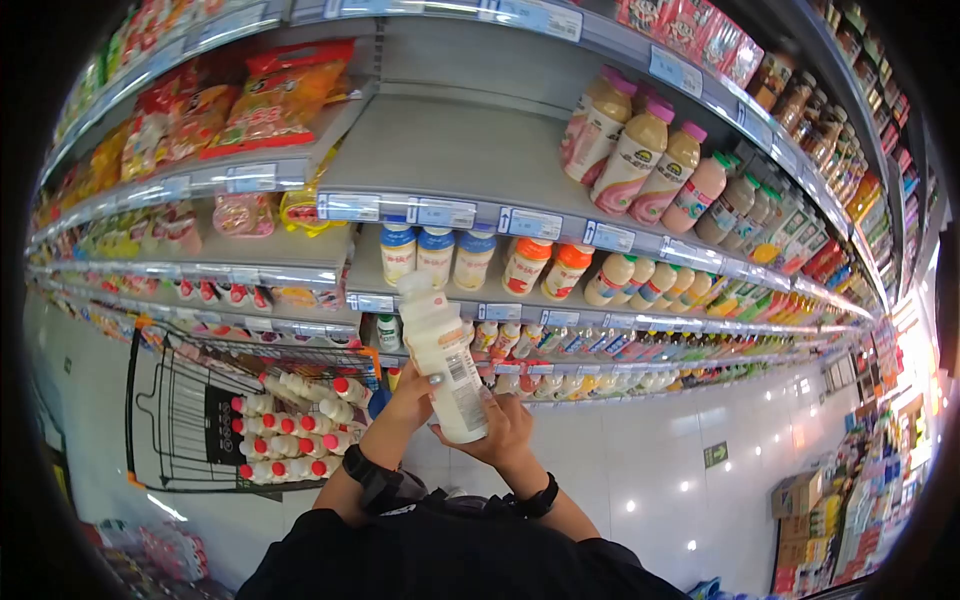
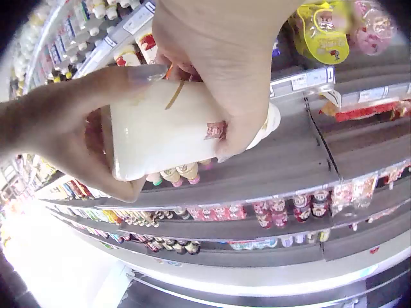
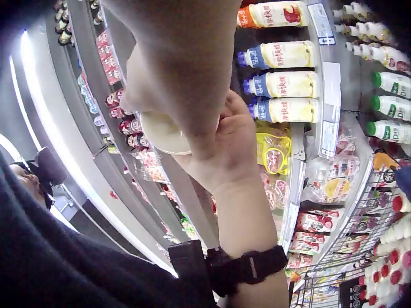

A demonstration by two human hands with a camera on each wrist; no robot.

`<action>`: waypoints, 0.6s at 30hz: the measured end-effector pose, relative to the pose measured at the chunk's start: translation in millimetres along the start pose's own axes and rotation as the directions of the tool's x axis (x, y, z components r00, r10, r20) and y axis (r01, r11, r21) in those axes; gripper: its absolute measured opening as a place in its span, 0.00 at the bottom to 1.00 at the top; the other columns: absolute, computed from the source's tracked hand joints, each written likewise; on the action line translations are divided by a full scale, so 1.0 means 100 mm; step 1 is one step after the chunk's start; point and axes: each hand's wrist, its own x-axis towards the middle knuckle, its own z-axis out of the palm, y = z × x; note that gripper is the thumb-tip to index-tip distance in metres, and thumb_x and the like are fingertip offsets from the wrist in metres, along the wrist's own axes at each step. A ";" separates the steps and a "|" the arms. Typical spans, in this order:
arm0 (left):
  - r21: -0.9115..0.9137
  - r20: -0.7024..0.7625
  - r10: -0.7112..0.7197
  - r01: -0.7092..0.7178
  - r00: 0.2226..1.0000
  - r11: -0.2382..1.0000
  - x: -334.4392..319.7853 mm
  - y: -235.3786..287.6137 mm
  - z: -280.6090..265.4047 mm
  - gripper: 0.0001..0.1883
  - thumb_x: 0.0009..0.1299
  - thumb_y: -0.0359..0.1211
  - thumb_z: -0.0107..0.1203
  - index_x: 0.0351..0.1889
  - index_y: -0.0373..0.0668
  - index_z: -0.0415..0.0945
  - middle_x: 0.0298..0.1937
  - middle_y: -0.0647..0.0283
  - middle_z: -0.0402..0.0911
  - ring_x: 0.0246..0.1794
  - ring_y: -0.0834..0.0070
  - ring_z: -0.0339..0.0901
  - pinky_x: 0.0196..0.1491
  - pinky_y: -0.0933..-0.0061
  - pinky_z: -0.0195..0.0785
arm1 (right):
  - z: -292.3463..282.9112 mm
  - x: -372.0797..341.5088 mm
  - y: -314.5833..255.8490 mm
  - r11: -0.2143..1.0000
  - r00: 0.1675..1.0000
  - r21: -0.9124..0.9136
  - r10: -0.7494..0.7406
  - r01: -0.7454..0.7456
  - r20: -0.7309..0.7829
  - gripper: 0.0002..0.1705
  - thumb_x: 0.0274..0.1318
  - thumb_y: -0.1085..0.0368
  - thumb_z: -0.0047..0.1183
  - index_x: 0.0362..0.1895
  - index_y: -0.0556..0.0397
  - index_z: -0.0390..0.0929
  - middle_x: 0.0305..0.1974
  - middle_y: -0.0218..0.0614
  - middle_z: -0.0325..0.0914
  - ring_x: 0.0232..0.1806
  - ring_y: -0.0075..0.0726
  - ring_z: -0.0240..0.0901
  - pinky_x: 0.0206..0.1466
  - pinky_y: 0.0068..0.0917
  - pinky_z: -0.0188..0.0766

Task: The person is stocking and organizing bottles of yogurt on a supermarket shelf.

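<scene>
Both hands hold one large white plastic bottle (image 1: 455,385) in front of the shelves, tilted with its neck up and to the left. My left hand (image 1: 408,402) grips its left side, thumb across the front by the label. Lower down, my right hand (image 1: 503,432) holds the right side near the base, its thumb on the bottle. In the left wrist view the creamy side of the bottle (image 2: 160,131) shows between the left hand (image 2: 221,61) and the right hand (image 2: 83,115). The right wrist view shows only its base (image 3: 164,133); the hands hide the rest.
A black wire shopping cart (image 1: 165,440) stands at the left with several red-capped white bottles (image 1: 285,445) inside. Ahead, shelves carry blue-capped bottles (image 1: 435,258), orange-capped bottles (image 1: 525,265) and pink-capped bottles (image 1: 630,155). Bagged snacks (image 1: 280,100) lie upper left. Tiled floor (image 1: 640,460) extends right.
</scene>
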 end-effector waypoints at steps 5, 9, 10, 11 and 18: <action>-0.023 0.081 -0.051 0.053 0.995 0.998 0.12 -0.01 -0.16 0.41 0.52 0.45 0.61 0.61 0.38 0.54 0.55 0.45 0.66 0.54 0.51 0.68 0.50 0.52 0.69 | 0.18 -0.11 0.09 0.999 0.999 0.036 0.000 0.001 -0.039 0.48 0.24 0.46 0.71 0.48 0.54 0.59 0.24 0.33 0.68 0.18 0.34 0.66 0.16 0.25 0.61; -0.026 0.130 -0.131 0.136 0.983 0.990 0.20 0.12 -0.08 0.46 0.48 0.39 0.65 0.63 0.39 0.51 0.57 0.46 0.65 0.56 0.50 0.66 0.52 0.49 0.66 | 0.11 -0.09 -0.01 0.954 0.923 0.034 0.279 -0.298 0.264 0.48 0.28 0.49 0.70 0.50 0.55 0.54 0.33 0.40 0.71 0.29 0.38 0.72 0.28 0.30 0.70; -0.006 0.142 -0.154 0.156 0.978 0.988 0.22 0.15 -0.04 0.47 0.47 0.38 0.66 0.64 0.39 0.50 0.57 0.46 0.64 0.56 0.50 0.66 0.53 0.49 0.65 | 0.18 -0.11 0.00 0.890 0.919 0.249 0.337 -0.382 0.203 0.48 0.29 0.50 0.70 0.51 0.54 0.53 0.38 0.42 0.69 0.34 0.38 0.71 0.34 0.32 0.69; 0.001 0.146 -0.153 0.155 0.977 0.988 0.22 0.13 -0.07 0.46 0.47 0.37 0.66 0.63 0.39 0.52 0.57 0.48 0.65 0.57 0.53 0.66 0.55 0.52 0.64 | 0.29 -0.16 0.02 0.781 0.903 0.458 0.402 -0.425 0.154 0.49 0.29 0.51 0.69 0.52 0.54 0.51 0.42 0.44 0.68 0.40 0.39 0.70 0.40 0.34 0.69; -0.028 0.080 -0.054 0.057 0.995 0.998 0.21 0.16 -0.17 0.46 0.47 0.30 0.67 0.64 0.40 0.51 0.58 0.52 0.65 0.59 0.58 0.64 0.58 0.56 0.61 | 0.56 -0.23 0.00 -0.025 0.708 0.850 0.540 -0.527 0.455 0.46 0.39 0.45 0.61 0.54 0.53 0.49 0.50 0.43 0.61 0.48 0.35 0.66 0.49 0.34 0.67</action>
